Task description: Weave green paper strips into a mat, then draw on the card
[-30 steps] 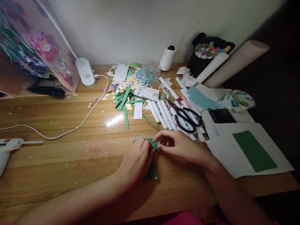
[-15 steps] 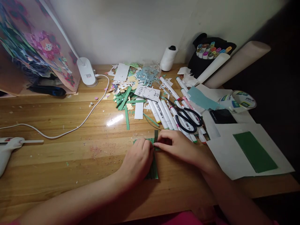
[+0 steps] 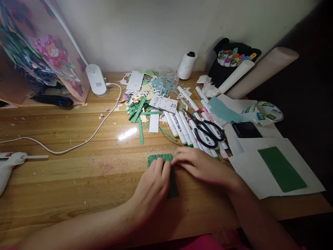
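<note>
A small piece of green paper [image 3: 160, 158], cut or woven into narrow strips along its top, lies on the wooden table in front of me. My left hand [image 3: 154, 178] covers its middle, fingers bent and fingertips pressed on it. From the right, my right hand [image 3: 199, 162] pinches at the paper's right edge, its fingertips against those of the left. Below the hands, a darker green part of the paper [image 3: 173, 185] sticks out toward me. What exactly sits between the right fingertips is hidden.
Markers [image 3: 183, 126] and black-handled scissors [image 3: 208, 133] lie just beyond my right hand. Paper scraps [image 3: 140, 107] are heaped behind. A green sheet [image 3: 282, 169] rests on white paper at right, near a tape roll [image 3: 262, 113]. A glue gun [image 3: 11, 166] is far left.
The dark green strip that stuck up by my right fingers no longer shows there. My right fingers have closed and lowered onto the paper's edge. The paper's lower part has shifted slightly right.
</note>
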### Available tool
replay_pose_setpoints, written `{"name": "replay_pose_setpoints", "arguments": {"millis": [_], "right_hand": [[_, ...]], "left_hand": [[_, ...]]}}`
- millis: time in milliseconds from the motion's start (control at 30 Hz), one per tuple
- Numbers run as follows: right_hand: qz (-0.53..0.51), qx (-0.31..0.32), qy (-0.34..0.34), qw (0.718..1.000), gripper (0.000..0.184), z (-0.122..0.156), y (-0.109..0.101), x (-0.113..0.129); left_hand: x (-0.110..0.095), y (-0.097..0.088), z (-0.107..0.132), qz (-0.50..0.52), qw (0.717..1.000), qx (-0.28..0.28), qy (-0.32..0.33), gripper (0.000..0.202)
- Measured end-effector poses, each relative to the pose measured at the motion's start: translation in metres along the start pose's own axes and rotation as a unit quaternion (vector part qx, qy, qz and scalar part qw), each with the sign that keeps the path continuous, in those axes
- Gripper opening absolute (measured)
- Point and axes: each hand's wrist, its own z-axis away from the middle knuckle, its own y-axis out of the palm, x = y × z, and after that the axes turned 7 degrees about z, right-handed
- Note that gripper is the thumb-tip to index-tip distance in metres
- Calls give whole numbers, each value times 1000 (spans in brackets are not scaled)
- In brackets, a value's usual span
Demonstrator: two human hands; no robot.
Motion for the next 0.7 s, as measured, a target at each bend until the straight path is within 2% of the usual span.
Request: {"name": "replay_pose_setpoints", "arguments": {"millis": [100, 233, 433, 700], "right_hand": [[4, -1, 15, 1000, 13, 0, 1, 2], [17, -25, 33, 999, 8, -2, 4, 4], [48, -44, 19, 998, 4, -4, 10, 4], [89, -73, -21, 993, 5, -8, 22, 2]], "left_hand": [[-16, 5, 16, -87, 994, -42, 58, 46], [-30, 20, 32, -150, 984, -50, 82, 49], [-34, 25, 37, -178, 975, -92, 99, 47], [-36, 21, 38, -189, 968, -100, 129, 42]]}}
